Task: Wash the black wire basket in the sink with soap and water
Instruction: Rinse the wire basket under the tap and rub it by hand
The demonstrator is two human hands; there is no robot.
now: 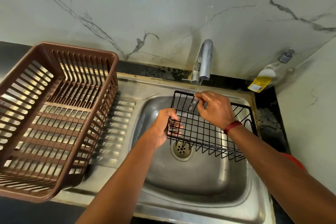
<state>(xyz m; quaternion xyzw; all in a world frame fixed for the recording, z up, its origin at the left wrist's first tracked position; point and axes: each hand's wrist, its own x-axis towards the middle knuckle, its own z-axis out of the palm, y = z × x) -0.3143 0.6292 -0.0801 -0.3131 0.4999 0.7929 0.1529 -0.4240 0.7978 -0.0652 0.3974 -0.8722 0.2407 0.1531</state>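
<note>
Reaching over the near rim of the steel sink [209,211], two bare forearms met above the basin. The drain [181,149] sat under the near edge of the black wire basket [209,129], which was held tilted above the basin toward its far right corner. The left hand [168,125] gripped the basket's left end, its fingers [176,126] curled round the wires and showing through the mesh. The right hand [216,109] (wet, with a red thread band at the wrist) lay over the basket's far side, fingers bent and pinching at the wires beneath a thin stream of water [199,86] from the chrome tap [204,60]. On the drainboard at the left stood a brown plastic dish rack [54,118]. At the tabletop's far right corner, against the marble wall [163,5], a clear soap bottle [269,76] with a yellow label leaned.
</note>
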